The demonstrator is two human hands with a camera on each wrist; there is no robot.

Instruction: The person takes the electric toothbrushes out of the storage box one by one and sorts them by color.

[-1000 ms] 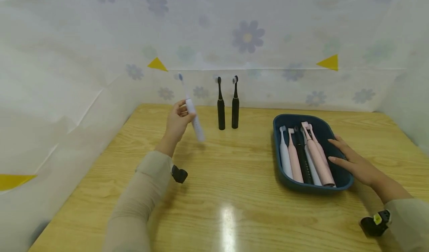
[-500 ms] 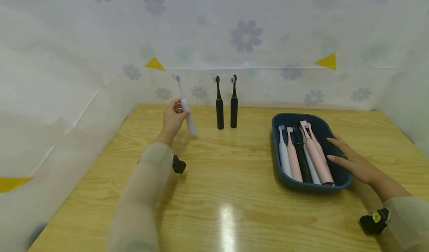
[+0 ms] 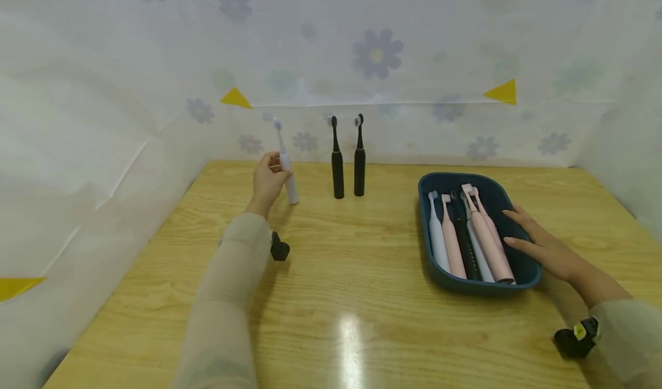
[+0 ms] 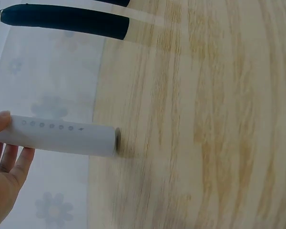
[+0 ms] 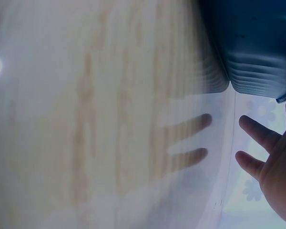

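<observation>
A person's left hand [image 3: 266,183] held a slim white electric toothbrush [image 3: 289,179] near the back left corner of the bench [image 3: 331,274], which was yellow-brown with a wood grain. Its fingers were wrapped around the handle, with the thumb on one side. The brush stood almost straight, head up, its top tipping a little to the left. A row of small round marks ran down the handle. I could not tell if its bottom touched the bench.

To its right, near the back edge, a thin black electric toothbrush [image 3: 337,173] stood up, and another black electric toothbrush [image 3: 359,172] stood just beside it. The two were apart.

Toward the right edge sat a dark blue bin with round corners [image 3: 428,257]. The right hand [image 3: 549,253] rested on the bin's right rim, its fingers loose and spread out. Inside lay more toothbrushes, heads toward the back edge: a white one [image 3: 438,242], a pink one [image 3: 453,245], a black one [image 3: 468,254], another white one partly hidden, and a fat pink one [image 3: 491,245] on top.

Behind the back edge hung a pale sheet with purple flowers [image 3: 310,56].
</observation>
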